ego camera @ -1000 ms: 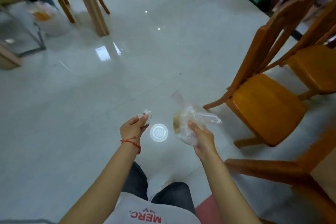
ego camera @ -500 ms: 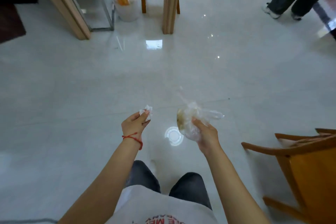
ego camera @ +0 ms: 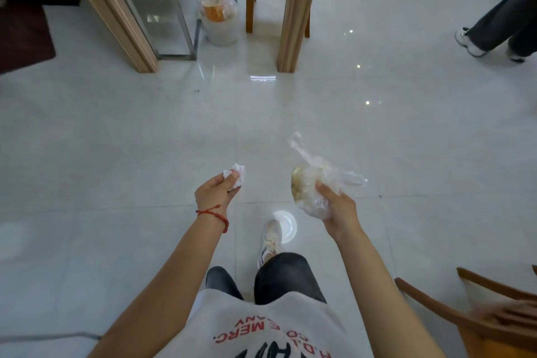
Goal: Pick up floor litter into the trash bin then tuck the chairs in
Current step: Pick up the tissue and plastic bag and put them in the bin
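My left hand (ego camera: 215, 190) pinches a crumpled white tissue (ego camera: 236, 173) at waist height. My right hand (ego camera: 337, 208) grips a clear plastic bag (ego camera: 315, 183) with brownish food remains inside. A round clear plastic lid (ego camera: 287, 224) lies on the floor between my hands, right by my white shoe. The white trash bin (ego camera: 218, 19), lined with a bag and holding orange waste, stands far ahead under a wooden lattice frame. Part of a wooden chair (ego camera: 476, 311) shows at the bottom right.
Two wooden posts (ego camera: 292, 17) of the lattice screen flank the bin, with a metal frame (ego camera: 180, 26) just left of it. Another person's legs and shoes (ego camera: 494, 35) stand at the upper right. A dark mat (ego camera: 20, 35) lies at the far left. Glossy white floor tiles stretch between.
The view has turned left and moved forward: the bin now sits straight ahead and nearer, and the chairs have slid out to the right. My foot has stepped beside the lid. Both hands keep their litter.
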Action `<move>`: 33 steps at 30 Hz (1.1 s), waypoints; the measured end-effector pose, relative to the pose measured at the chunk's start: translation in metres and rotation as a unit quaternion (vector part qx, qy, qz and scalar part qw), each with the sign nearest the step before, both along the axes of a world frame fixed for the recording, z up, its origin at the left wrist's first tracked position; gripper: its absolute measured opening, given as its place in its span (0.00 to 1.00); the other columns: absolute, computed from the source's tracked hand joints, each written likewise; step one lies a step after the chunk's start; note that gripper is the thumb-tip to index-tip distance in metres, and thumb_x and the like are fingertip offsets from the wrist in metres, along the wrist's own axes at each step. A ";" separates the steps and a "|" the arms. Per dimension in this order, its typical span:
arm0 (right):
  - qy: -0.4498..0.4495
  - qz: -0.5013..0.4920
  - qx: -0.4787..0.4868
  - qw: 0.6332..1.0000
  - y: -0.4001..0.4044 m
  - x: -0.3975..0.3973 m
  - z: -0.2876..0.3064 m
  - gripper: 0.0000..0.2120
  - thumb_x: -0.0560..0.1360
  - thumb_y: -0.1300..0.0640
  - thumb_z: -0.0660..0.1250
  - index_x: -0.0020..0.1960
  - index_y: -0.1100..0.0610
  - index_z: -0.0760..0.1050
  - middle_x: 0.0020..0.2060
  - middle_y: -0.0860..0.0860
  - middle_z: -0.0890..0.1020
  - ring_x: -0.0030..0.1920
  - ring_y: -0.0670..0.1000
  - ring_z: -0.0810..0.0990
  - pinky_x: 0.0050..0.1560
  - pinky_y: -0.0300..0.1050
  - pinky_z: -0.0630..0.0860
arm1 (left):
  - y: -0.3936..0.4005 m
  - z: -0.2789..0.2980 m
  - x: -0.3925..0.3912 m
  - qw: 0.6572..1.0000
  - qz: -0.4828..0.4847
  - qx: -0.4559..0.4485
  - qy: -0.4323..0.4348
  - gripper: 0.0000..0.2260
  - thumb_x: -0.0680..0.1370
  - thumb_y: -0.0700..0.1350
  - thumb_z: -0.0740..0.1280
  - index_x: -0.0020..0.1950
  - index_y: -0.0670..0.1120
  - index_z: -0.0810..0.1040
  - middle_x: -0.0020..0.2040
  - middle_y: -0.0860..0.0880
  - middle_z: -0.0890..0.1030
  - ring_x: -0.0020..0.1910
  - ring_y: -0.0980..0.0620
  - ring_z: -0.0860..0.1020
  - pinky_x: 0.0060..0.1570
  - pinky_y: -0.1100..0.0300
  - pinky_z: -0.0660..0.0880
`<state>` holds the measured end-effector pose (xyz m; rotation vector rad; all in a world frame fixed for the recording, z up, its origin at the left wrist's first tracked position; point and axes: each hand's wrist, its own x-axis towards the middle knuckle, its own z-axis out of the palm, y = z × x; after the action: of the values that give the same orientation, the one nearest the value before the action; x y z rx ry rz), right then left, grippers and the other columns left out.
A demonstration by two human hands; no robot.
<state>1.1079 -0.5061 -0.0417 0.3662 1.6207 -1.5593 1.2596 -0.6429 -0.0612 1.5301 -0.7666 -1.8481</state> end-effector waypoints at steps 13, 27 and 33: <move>0.001 -0.034 -0.018 0.999 -0.079 -0.140 0.013 0.08 0.72 0.66 0.68 0.50 0.60 0.76 0.42 0.51 0.81 0.43 0.49 0.80 0.53 0.48 0.76 | -0.085 0.022 -0.149 0.997 -0.070 -0.011 -0.007 0.18 0.72 0.32 0.68 0.24 0.46 0.81 0.27 0.54 0.82 0.31 0.59 0.81 0.34 0.69 0.78; -0.030 -0.321 -0.018 0.947 -0.089 -0.220 0.000 0.19 0.70 0.64 0.71 0.59 0.63 0.74 0.45 0.52 0.82 0.45 0.51 0.81 0.55 0.51 0.76 | -0.148 0.018 -0.335 0.939 -0.343 -0.003 -0.035 0.14 0.72 0.32 0.69 0.57 0.30 0.75 0.49 0.41 0.79 0.45 0.46 0.78 0.36 0.66 0.79; -0.032 -0.463 -0.010 0.885 -0.066 -0.223 -0.001 0.19 0.70 0.64 0.71 0.60 0.64 0.73 0.44 0.52 0.81 0.49 0.55 0.80 0.60 0.53 0.75 | -0.126 0.020 -0.399 0.872 -0.488 -0.012 -0.040 0.13 0.72 0.33 0.69 0.55 0.31 0.76 0.50 0.41 0.78 0.46 0.47 0.78 0.35 0.67 0.79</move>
<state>0.8851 -0.5726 -0.0423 1.3107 1.4295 -2.1995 0.8603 -0.7689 -0.0409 1.2799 -1.8372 -2.4215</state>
